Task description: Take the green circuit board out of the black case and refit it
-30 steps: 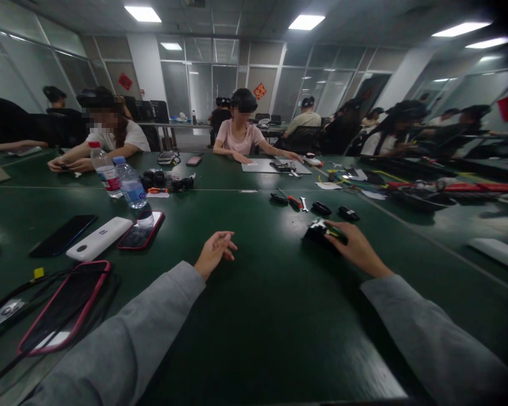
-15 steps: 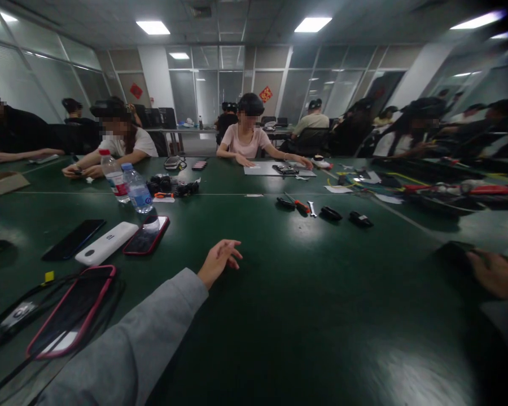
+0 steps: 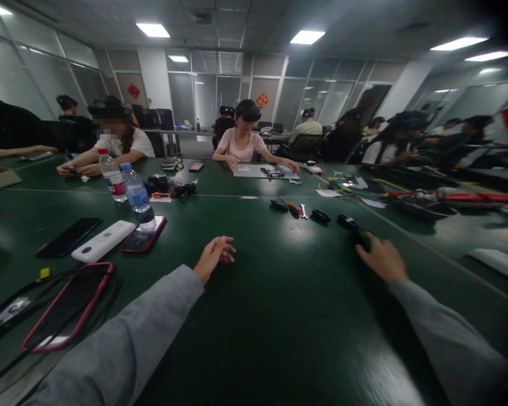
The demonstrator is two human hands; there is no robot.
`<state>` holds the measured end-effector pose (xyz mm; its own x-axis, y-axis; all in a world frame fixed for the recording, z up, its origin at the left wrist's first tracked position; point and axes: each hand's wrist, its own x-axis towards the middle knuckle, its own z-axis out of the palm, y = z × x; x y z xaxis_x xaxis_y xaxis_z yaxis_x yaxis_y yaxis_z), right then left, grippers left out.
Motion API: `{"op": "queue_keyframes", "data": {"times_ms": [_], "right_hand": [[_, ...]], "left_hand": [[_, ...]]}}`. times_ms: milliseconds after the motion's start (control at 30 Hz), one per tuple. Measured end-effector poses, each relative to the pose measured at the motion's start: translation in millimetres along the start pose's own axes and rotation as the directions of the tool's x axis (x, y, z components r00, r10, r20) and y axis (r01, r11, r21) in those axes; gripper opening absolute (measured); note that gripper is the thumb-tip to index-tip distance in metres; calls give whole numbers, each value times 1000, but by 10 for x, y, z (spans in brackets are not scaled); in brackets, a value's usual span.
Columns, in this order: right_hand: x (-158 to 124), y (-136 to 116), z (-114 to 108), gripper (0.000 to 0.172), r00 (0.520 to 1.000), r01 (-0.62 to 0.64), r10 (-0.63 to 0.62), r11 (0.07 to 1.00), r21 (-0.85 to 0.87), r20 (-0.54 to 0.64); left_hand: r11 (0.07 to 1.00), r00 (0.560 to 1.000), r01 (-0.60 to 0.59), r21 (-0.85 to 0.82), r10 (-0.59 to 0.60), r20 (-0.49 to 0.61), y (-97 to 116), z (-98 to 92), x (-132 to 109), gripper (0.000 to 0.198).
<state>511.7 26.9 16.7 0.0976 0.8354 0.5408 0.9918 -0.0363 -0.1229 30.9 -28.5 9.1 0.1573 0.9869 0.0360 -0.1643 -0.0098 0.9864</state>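
Observation:
My left hand (image 3: 215,256) hovers low over the green table with its fingers loosely bent and apart, holding nothing. On the right, my right hand (image 3: 383,256) grips a small dark object (image 3: 363,239), blurred and partly covered by my fingers. Just beyond it lies a small black item (image 3: 346,220). A row continues leftward from there: another black item (image 3: 320,215), a small open-end wrench (image 3: 303,211), a screwdriver with an orange and black handle (image 3: 294,208) and a further black item (image 3: 279,205).
Left of my left hand lie a red-edged phone (image 3: 143,233), a white power bank (image 3: 103,241), a dark phone (image 3: 70,237) and a pink-cased phone (image 3: 68,307) with cables over it. Two water bottles (image 3: 134,189) stand behind. A person (image 3: 245,144) sits opposite at a grey board (image 3: 248,171).
My right hand has moved left and forward from the right edge, bringing the dark object near the row of tools. My left hand has stayed nearly still. The view has shifted slightly.

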Motion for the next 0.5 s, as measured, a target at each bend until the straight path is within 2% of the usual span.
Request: {"op": "queue_keyframes", "data": {"times_ms": [33, 133, 200, 267, 367, 433, 500], "right_hand": [[-50, -331, 71, 56, 996, 0, -1, 1000, 9, 87], [-248, -1467, 199, 53, 977, 145, -164, 980, 137, 135], [-422, -2194, 204, 54, 939, 271, -320, 914, 303, 124], [-627, -2788, 160, 55, 900, 360, -428, 834, 418, 79], [-910, -3324, 65, 54, 837, 440, -545, 719, 538, 44], [-1020, -3454, 18, 54, 825, 432, -565, 663, 611, 29], [-1054, -3459, -10, 54, 841, 399, -540, 637, 659, 14]], "left_hand": [[1000, 1000, -9, 3, 9, -14, -13, -4, 6, 46], [996, 992, -72, 56, 77, -104, -70, -18, 35, 43], [986, 968, -109, 130, 135, -214, -120, -31, 59, 42], [970, 922, -130, 205, 194, -334, -169, -48, 81, 46], [947, 877, -168, 273, 270, -397, -222, -75, 103, 51], [944, 878, -188, 270, 284, -385, -236, -83, 113, 49], [961, 881, -188, 205, 257, -398, -233, -80, 122, 47]]}}
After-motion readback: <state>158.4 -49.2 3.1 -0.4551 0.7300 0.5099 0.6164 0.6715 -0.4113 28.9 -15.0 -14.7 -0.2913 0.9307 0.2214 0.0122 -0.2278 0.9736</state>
